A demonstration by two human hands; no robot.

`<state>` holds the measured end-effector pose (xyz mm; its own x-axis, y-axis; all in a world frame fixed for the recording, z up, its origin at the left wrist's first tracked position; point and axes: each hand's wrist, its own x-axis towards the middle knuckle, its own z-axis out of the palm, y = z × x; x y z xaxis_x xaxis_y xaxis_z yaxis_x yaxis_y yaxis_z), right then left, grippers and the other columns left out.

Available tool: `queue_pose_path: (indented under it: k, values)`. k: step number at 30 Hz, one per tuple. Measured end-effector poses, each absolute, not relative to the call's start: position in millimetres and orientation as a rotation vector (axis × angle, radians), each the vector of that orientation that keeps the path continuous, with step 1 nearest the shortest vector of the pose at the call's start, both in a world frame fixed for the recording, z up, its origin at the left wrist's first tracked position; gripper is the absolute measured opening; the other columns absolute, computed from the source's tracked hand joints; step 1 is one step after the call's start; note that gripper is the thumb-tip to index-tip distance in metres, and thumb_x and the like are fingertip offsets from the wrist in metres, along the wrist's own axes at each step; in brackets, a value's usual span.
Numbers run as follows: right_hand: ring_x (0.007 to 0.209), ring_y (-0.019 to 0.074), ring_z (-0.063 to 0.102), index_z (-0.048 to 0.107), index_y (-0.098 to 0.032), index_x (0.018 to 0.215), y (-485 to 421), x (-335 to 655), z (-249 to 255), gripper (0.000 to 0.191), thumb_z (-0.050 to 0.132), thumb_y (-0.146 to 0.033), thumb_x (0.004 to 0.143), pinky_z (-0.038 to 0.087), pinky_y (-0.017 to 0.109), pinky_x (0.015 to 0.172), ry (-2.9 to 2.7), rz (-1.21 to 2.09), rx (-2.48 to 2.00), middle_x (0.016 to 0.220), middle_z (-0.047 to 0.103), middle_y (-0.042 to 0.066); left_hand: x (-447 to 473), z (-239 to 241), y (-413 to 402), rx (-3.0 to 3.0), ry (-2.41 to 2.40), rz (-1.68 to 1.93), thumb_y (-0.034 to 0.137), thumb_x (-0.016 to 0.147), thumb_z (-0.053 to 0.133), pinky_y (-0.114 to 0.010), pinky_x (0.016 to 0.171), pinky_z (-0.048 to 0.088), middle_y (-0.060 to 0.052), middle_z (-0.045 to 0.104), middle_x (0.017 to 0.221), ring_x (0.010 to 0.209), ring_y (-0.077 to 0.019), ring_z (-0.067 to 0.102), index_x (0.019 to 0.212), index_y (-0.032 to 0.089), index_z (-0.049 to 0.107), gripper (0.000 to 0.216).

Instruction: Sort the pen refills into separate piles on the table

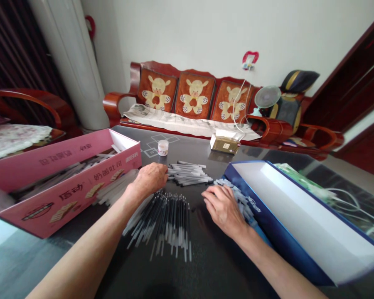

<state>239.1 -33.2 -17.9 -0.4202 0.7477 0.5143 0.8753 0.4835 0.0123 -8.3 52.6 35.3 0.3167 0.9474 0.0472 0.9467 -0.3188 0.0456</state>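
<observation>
My left hand is over the table, its fingers curled at the left ends of a small pile of white pens with dark tips. Whatever its fingertips hold is hidden. Below it, many pen refills with dark ink and clear ends lie fanned out. Under my left wrist is a bundle of clear, whitish tubes. My right hand rests beside a heap of pale blue plastic pieces, fingers bent and slightly apart, with nothing visible in them. A small black piece lies left of it.
A pink box with long thin pieces inside stands at left. On the right is a blue box with a white inside. A small white jar and a tissue box stand farther back, before a wooden sofa.
</observation>
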Motion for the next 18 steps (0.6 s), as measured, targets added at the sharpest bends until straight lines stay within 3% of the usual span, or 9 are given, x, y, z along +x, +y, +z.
queue_pose_path:
  k: [7, 18]
  values:
    - [0.099, 0.0241, 0.052, 0.064, -0.018, 0.107, 31, 192, -24, 0.025, 0.049, -0.013, 0.087, 0.031, 0.039, 0.09, -2.252, -0.429, -1.578, 0.101, 0.064, 0.01, -6, 28, 55, 2.502, 1.833, 0.114, 0.027, 0.084, 0.042, -0.034, 0.081, 0.05, -0.013, 0.071, 0.092, 0.092, -0.0241, 0.067, 0.095, 0.018, 0.069, 0.03]
    - [0.092, 0.0246, 0.053, 0.063, -0.017, 0.095, 24, 191, -33, 0.014, 0.054, -0.017, 0.085, 0.035, 0.038, 0.086, -2.111, -0.424, -1.51, 0.091, 0.062, 0.009, 8, 15, 55, 2.432, 1.766, 0.364, 0.026, 0.083, 0.044, -0.031, 0.074, 0.048, -0.012, 0.072, 0.081, 0.082, -0.0237, 0.068, 0.08, 0.017, 0.072, 0.03]
